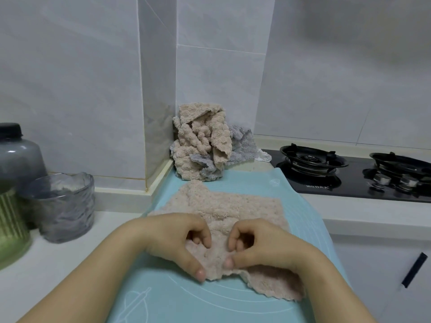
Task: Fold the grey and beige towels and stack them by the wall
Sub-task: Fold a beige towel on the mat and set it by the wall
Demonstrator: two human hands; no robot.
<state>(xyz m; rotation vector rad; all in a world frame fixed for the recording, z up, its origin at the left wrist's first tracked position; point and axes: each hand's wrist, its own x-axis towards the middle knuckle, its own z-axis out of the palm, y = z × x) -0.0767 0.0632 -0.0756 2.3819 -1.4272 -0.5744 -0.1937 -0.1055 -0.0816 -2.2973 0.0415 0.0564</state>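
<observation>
- The beige towel (233,206) lies spread on the blue mat (210,304), its longer side running left to right. Nearly all its cloth is on the far side of the grip.
- The left hand (172,238) and right hand (263,245) sit close together at the middle of the near edge. Each has its fingers curled, and thumb and fingers pinch a raised tuck of that edge. Neither hand holds anything else.
- The near right corner trails loose to the right of the right hand, outside the grip. The near left corner cannot be made out beside the left forearm.
- Judgement: a fold from here would carry the near edge away from the person. With the hands held this narrowly, the outer corners would probably sag. Both hands are equally near the cloth.
- An unfolded heap (200,145) of beige and grey towels (242,143) rests against the wall (221,78) at the far corner, just beyond the spread towel. No folded stack shows there yet.
</observation>
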